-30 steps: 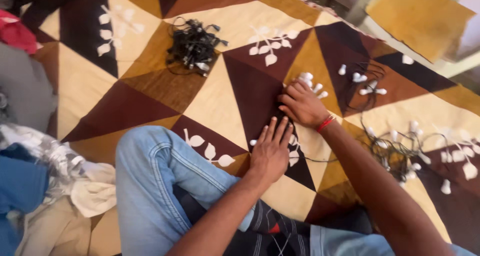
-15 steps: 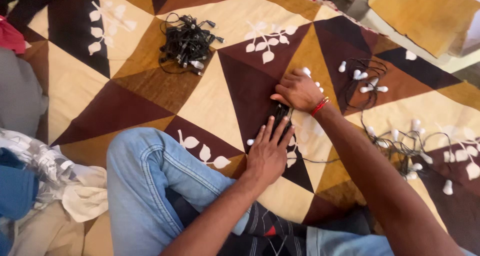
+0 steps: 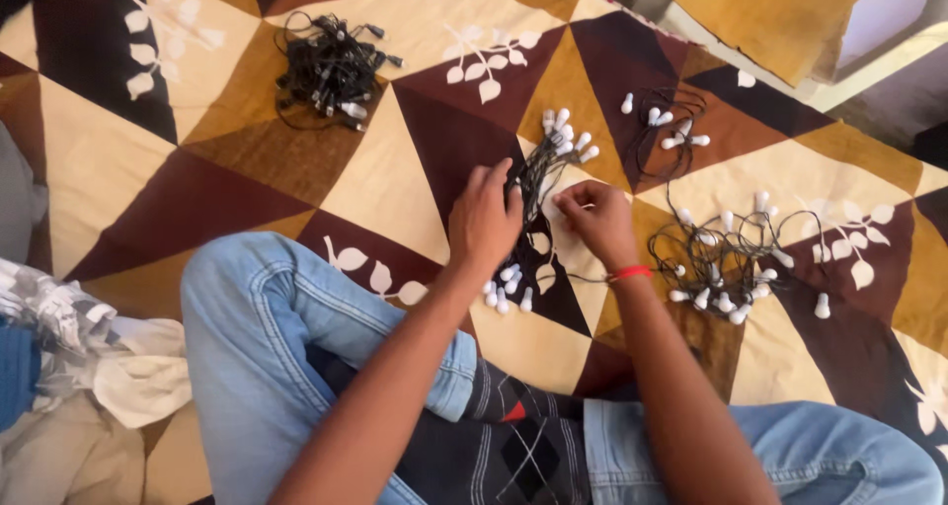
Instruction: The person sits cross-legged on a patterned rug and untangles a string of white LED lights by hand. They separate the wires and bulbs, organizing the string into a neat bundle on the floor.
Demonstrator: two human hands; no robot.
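A gathered bundle of black string-light cord (image 3: 533, 184) is gripped by the left hand (image 3: 484, 221), whose fingers are curled closed around its middle. The same bundle is pinched from the other side by the right hand (image 3: 597, 219), with the fingertips closed on the wire just beside the left hand; a red thread band (image 3: 630, 272) is worn at that wrist. White bulbs (image 3: 565, 135) are fanned out at the far end of the bundle, and a second cluster of white bulbs (image 3: 506, 293) is seen at its near end, below the left hand. The bundle is held just over a patchwork bedspread (image 3: 227, 184) of brown, cream and ochre triangles with white leaf shapes. To the right of the right hand, a loose tangle of cord with bulbs (image 3: 726, 258) is spread on the bedspread, and a smaller loop of cord with bulbs (image 3: 667, 120) lies beyond it. Well apart, at the upper left, a dark heap of coiled cord (image 3: 326, 71) is lying. Nearest the camera, the person's knees in blue jeans (image 3: 267, 337) are seen, with crumpled cloth (image 3: 109, 357) at the left edge.
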